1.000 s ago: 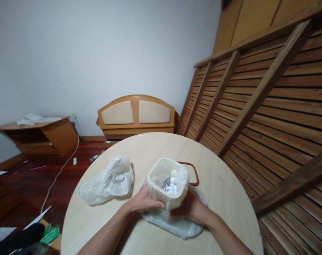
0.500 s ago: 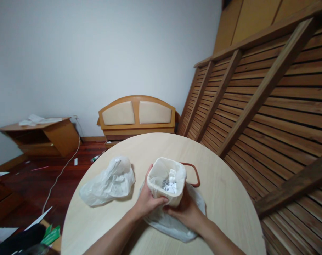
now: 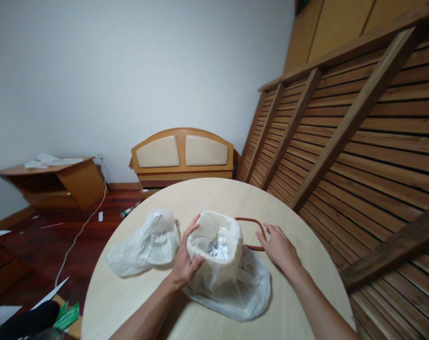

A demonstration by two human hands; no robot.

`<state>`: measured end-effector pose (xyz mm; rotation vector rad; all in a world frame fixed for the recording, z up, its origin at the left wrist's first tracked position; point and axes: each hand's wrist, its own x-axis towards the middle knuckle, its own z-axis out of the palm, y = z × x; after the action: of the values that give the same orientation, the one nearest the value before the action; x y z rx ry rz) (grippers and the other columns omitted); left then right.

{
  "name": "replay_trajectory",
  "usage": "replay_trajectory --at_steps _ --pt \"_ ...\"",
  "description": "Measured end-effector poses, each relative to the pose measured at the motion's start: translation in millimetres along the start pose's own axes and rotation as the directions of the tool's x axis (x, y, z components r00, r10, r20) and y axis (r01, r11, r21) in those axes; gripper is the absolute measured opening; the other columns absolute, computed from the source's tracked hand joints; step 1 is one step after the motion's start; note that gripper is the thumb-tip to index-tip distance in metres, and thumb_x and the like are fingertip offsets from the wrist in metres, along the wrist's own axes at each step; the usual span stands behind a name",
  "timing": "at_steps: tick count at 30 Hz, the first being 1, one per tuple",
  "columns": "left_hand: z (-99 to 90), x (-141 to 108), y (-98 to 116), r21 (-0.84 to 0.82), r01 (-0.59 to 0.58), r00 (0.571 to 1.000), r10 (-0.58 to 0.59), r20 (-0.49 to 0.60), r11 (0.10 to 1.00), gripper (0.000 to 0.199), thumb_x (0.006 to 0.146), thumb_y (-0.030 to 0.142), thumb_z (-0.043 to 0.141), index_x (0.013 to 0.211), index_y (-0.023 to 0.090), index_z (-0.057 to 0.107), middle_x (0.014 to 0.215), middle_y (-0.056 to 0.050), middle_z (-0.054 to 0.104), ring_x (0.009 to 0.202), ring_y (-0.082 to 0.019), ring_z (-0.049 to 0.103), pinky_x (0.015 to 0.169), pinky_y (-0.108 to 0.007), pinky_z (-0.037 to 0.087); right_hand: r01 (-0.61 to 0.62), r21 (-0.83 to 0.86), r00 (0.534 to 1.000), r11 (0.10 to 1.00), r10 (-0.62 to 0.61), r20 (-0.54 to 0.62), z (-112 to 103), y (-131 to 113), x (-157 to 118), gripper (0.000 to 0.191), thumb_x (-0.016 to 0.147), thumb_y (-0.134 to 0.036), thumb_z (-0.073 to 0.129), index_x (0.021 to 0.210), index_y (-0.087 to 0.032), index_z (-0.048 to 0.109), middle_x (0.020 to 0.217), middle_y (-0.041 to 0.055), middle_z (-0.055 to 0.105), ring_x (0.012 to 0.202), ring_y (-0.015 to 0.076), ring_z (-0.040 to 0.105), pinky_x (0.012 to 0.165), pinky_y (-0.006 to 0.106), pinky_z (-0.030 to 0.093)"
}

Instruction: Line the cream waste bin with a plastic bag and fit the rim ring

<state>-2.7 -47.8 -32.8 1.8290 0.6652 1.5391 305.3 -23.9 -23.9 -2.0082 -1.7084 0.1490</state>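
A small cream-white bin (image 3: 214,270), lined with a thin white plastic bag, stands on the round table (image 3: 292,293). My left hand (image 3: 186,257) grips its left side, fingers at the far rim and thumb over the near edge. Crumpled paper (image 3: 219,249) lies inside. The loose part of the bag (image 3: 251,293) spreads around the bin's base. To the right, my right hand (image 3: 280,245) has its thumb and fingers closed on the right side of a brown rounded ring frame (image 3: 251,219) lying on the table, partly hidden behind the bin.
Another crumpled white plastic bag (image 3: 148,245) lies on the table's left side. A headboard (image 3: 182,151) stands beyond the table, and a slatted wooden panel (image 3: 341,141) leans along the right. A low cabinet (image 3: 72,186), a cable (image 3: 83,226) and scattered papers are at the left.
My right hand has let go of the bin and moved right to the brown ring frame. The bin, still in my left hand, has shifted slightly left.
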Motion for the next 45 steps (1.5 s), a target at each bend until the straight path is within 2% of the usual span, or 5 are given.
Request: replay_trajectory --at_steps 11,19,29,37,45 --pt "3.3 0 0 0.196 -0.15 0.985 0.131 0.108 0.969 0.069 0.091 0.046 0.064 0.149 0.027 0.032 0.166 -0.02 0.02 0.154 -0.038 0.019 0.119 -0.064 0.023 -0.221 0.006 0.97 0.975 0.22 -0.107 -34 36 22 0.028 0.09 -0.027 0.055 0.104 -0.015 0.076 0.098 0.0127 0.08 0.091 0.0263 0.074 0.07 0.03 0.049" --pt "1.5 -1 11 0.199 -0.232 0.972 0.219 0.082 0.952 0.065 0.097 0.059 0.042 0.156 0.03 0.032 0.167 -0.012 0.023 0.154 -0.038 0.019 0.121 -0.061 0.022 0.035 0.275 0.952 0.961 0.052 -0.303 -99 -50 -16 0.032 0.079 -0.041 0.058 0.095 -0.019 0.075 0.069 0.005 0.073 0.06 0.0216 0.065 0.062 0.031 0.045" --pt "9.8 -6 29 0.231 -0.261 0.962 0.232 0.147 0.937 0.065 0.101 0.053 0.036 0.161 0.031 0.02 0.17 -0.006 0.017 0.155 -0.035 0.019 0.124 -0.055 0.023 0.092 0.337 0.988 0.937 -0.044 -0.15 -91 -102 -35 0.03 0.081 -0.037 0.055 0.093 -0.018 0.075 0.06 0.0016 0.067 0.055 0.0184 0.062 0.058 0.028 0.042" --pt "8.1 -6 27 0.196 -0.162 0.986 0.154 0.055 0.967 0.068 0.1 0.052 0.041 0.161 0.028 0.022 0.168 -0.007 0.022 0.154 -0.035 0.021 0.125 -0.056 0.022 0.143 0.266 0.99 0.953 -0.139 -0.034 -85 -113 -43 0.051 0.084 -0.03 0.051 0.131 -0.017 0.067 0.056 -0.0035 0.058 0.053 0.0169 0.056 0.054 0.026 0.036" --pt "7.3 -7 23 0.215 -0.109 0.994 0.105 0.029 0.971 0.064 0.101 0.048 0.043 0.16 0.029 0.025 0.167 -0.006 0.027 0.154 -0.032 0.024 0.125 -0.054 0.021 0.184 0.223 0.972 0.957 -0.211 0.107 -87 -114 -40 0.035 0.082 -0.021 0.048 0.105 -0.021 0.074 0.055 -0.0024 0.058 0.05 0.0149 0.048 0.051 0.025 0.028"
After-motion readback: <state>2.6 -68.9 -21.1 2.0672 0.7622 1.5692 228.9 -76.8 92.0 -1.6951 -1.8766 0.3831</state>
